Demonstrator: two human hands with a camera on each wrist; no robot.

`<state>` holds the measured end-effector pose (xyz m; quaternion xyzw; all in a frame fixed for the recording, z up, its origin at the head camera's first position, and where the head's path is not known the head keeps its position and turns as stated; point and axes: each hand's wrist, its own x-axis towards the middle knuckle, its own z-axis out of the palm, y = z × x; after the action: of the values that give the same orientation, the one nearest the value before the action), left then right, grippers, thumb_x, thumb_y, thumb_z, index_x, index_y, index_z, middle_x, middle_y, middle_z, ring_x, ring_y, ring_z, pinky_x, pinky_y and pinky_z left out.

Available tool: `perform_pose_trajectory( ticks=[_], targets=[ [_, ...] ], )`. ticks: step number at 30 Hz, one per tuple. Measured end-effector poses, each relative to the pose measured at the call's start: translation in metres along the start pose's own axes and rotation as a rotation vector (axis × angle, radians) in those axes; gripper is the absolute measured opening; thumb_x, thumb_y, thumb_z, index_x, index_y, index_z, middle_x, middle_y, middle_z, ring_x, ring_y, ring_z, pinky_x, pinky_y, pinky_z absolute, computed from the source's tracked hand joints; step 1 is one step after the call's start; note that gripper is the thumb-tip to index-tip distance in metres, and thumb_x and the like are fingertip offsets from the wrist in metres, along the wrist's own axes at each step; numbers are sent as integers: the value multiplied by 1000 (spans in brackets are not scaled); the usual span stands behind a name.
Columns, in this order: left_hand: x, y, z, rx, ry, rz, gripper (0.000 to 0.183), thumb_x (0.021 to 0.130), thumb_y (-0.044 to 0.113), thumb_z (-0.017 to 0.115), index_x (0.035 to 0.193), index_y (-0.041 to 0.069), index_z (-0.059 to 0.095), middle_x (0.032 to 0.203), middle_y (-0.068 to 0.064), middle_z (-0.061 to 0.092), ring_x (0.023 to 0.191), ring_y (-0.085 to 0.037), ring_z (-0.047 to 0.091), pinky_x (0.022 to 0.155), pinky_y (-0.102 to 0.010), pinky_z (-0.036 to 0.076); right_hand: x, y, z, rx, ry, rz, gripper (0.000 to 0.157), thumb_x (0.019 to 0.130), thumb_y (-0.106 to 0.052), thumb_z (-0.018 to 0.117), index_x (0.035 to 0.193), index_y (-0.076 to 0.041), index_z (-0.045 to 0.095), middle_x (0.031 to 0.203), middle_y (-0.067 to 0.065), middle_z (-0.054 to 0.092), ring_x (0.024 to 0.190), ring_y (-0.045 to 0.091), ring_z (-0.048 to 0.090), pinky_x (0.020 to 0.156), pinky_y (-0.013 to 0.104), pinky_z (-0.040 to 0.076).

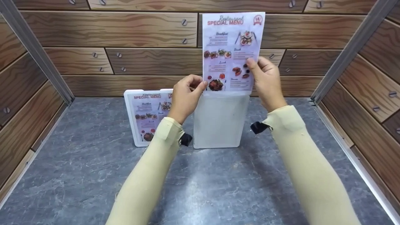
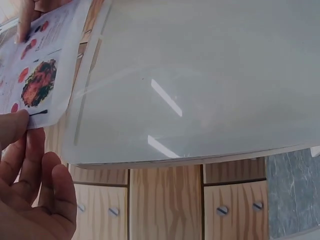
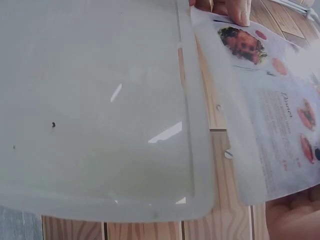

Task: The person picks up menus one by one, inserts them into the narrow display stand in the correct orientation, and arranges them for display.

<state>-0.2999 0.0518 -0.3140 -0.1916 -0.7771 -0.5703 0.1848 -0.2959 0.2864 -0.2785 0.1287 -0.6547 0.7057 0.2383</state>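
A printed menu sheet (image 1: 231, 53) is held upright just above a white sign holder (image 1: 221, 122) that stands on the table. My left hand (image 1: 187, 97) pinches the sheet's lower left corner between thumb and fingers. Higher on the right edge, my right hand (image 1: 267, 81) grips the sheet with the thumb in front. In the left wrist view the sheet's bottom edge lies close to the slotted top rim of the holder (image 2: 200, 90). The right wrist view shows a narrow gap between the sheet (image 3: 270, 115) and the holder's rim (image 3: 197, 165).
A second white holder (image 1: 129, 122) with a similar menu inside stands to the left, partly hidden by my left hand and forearm. The grey marbled table (image 1: 78, 175) is bordered by wood-patterned walls (image 1: 125, 28) with metal corner strips.
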Motion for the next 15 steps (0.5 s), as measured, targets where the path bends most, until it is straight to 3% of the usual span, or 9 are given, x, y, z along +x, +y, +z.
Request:
perform_pose_trajectory(
  ticks=[7,15],
  targets=[
    [2,0,2,-25,41,11,13,100,18,71,101,5,74,88,-2,70,79,-12,60,71,-23,49,5,3,-2,41,74,-34,7,99,-9,69,97,-7,75,90,0,73,85,12,66,81,27,53],
    [1,-2,3,-7,45,-1,14,100,19,71,103,5,75,95,-2,70,83,-12,61,75,-24,49,5,10,-3,42,85,-55,9,98,-5,68,96,-6,77,89,-1,74,82,11,66,79,26,53]
  ],
)
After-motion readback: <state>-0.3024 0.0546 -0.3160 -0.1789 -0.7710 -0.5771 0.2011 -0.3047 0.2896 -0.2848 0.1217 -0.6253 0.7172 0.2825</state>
